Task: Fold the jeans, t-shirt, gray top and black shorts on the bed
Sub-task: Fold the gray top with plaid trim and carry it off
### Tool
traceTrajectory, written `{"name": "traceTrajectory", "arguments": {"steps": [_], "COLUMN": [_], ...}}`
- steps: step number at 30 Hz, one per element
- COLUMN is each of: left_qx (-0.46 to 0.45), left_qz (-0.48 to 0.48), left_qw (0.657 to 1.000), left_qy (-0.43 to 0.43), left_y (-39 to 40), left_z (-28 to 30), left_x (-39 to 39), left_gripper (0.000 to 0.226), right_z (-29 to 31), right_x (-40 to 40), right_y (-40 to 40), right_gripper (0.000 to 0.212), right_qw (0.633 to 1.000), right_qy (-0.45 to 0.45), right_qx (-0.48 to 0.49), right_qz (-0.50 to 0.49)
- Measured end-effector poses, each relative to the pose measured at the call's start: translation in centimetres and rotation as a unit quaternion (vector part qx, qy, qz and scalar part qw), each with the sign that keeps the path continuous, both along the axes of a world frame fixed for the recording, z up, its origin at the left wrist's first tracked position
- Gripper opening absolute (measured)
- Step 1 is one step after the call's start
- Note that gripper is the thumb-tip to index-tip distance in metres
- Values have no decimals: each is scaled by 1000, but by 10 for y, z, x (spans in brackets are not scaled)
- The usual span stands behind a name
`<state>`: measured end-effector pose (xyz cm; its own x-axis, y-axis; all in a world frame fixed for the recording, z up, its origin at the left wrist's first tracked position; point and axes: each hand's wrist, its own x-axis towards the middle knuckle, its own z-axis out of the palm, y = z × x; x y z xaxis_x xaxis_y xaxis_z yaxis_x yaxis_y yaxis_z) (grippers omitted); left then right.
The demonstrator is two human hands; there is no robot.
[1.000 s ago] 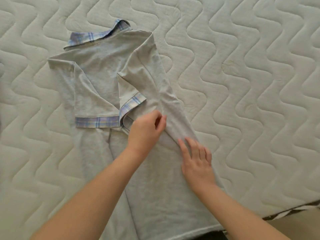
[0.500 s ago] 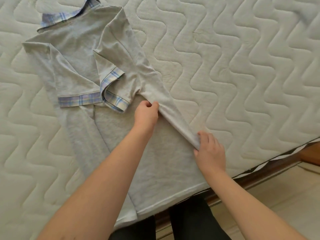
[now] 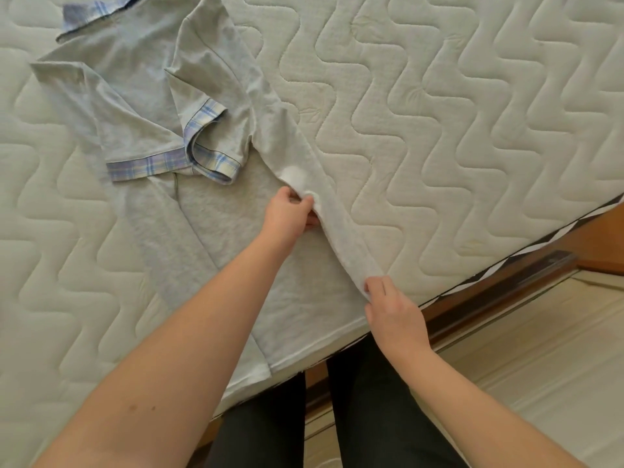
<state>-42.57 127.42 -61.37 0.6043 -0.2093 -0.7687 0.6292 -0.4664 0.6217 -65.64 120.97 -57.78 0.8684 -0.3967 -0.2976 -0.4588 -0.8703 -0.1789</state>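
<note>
The gray top (image 3: 216, 228), with a blue plaid collar and plaid sleeve cuffs, lies lengthwise on the quilted mattress (image 3: 456, 130), both sleeves folded inward. Its right side edge is raised into a ridge. My left hand (image 3: 290, 216) pinches that ridge near the middle of the garment. My right hand (image 3: 391, 307) pinches the same edge lower down, close to the hem and the mattress edge. The hem hangs slightly over the bed's edge. No jeans, t-shirt or black shorts are in view.
The mattress edge (image 3: 499, 265) runs diagonally at lower right, with a wooden bed frame (image 3: 526, 275) and a pale floor (image 3: 540, 366) beyond. My legs in dark trousers (image 3: 364, 417) stand against the bed below the hem.
The right side edge of the top has been lifted into a fold. My right hand went from pressing flat to pinching the edge near the hem; the view shifted down toward the bed's edge.
</note>
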Motion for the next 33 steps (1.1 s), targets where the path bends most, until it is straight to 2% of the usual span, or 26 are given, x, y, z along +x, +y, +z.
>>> {"name": "traceTrajectory", "arguments": {"steps": [4, 7, 11, 14, 18, 20, 22, 25, 28, 30, 33], "left_qx": [34, 57, 78, 65, 61, 53, 54, 52, 50, 57, 78], "left_qz": [-2, -2, -17, -52, -60, -47, -44, -18, -45, -77, -70], "left_qw": [993, 988, 992, 994, 995, 996, 995, 996, 998, 995, 994], "left_qy": [-109, -140, -97, -72, -55, -59, -73, -65, -11, 4, -24], "left_y": [22, 38, 47, 46, 43, 44, 48, 53, 54, 55, 61], "left_z": [2, -4, -13, -15, -15, -14, -14, -12, -11, -12, -15], "left_x": [1, -5, -15, -21, -29, -32, -34, -38, -51, -63, -74], "left_gripper": [3, 4, 14, 23, 8, 5, 3, 12, 27, 25, 16], "right_z": [0, -3, -6, -9, -17, -21, -25, -27, -28, -27, -27], "right_x": [4, 3, -5, -12, -15, -12, -6, 2, 4, 3, 2], "right_y": [21, 36, 40, 26, -4, -14, -22, -26, -26, -26, -27], "right_gripper": [26, 28, 29, 30, 45, 47, 40, 34, 39, 37, 37], "right_qw": [1000, 999, 997, 991, 968, 963, 956, 926, 924, 917, 908], "right_qy": [-13, -9, -29, -34, 4, 43, 81, 134, 179, 193, 186], "right_qx": [8, 22, 59, 107, 140, 171, 197, 264, 259, 263, 267], "right_qz": [12, 40, 31, -76, -208, -202, -201, -232, -217, -230, -264]}}
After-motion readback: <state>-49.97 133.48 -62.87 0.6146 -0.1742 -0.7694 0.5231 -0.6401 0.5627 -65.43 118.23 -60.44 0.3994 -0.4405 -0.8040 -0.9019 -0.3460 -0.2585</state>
